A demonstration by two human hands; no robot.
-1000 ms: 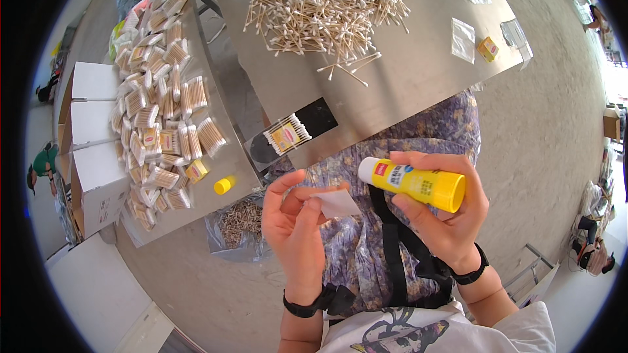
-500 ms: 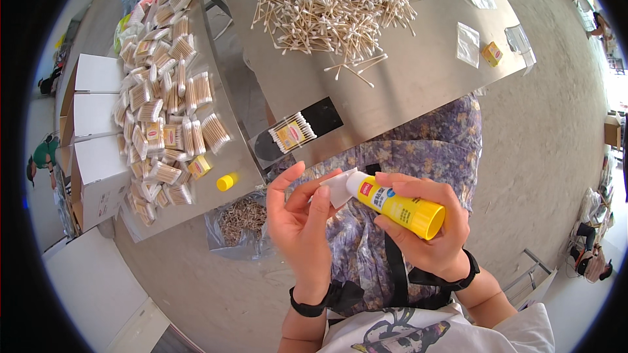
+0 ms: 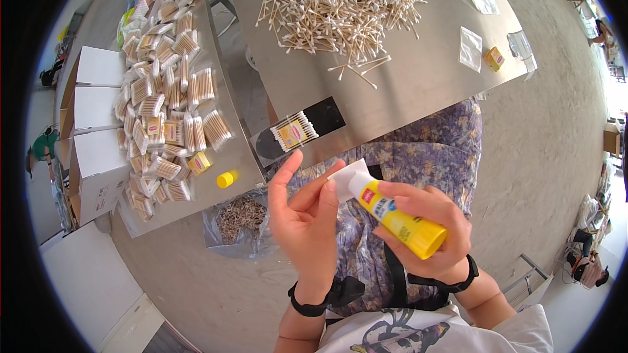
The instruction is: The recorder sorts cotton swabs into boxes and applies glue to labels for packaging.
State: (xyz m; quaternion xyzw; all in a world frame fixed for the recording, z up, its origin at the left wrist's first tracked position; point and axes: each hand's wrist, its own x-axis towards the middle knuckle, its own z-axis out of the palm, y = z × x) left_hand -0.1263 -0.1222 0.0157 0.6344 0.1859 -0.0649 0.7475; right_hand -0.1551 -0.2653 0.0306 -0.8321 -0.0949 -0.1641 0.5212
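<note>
Between the thumb and fingers of my left hand (image 3: 307,212) is a small white slip of paper (image 3: 344,177), held above my lap. My right hand (image 3: 435,222) is wrapped round a yellow glue stick (image 3: 400,219), tilted so its white tip meets the slip's right side. Its yellow cap (image 3: 227,179) lies apart on the left table's near edge. Just beyond my left hand, a black pad (image 3: 325,116) carries a flat row of cotton swabs (image 3: 302,116) with a yellow label (image 3: 294,133) over their middle.
A big heap of loose cotton swabs (image 3: 347,10) covers the metal table's far part. Clear bags (image 3: 470,49) and a small yellow stack of labels (image 3: 494,59) lie right. Many bagged swab packs (image 3: 176,91) fill the left table beside open cartons (image 3: 101,147).
The glue stick's base has swung down, tilting it more steeply, while its tip stays at the paper. The slip has shifted slightly and shows more of its white face.
</note>
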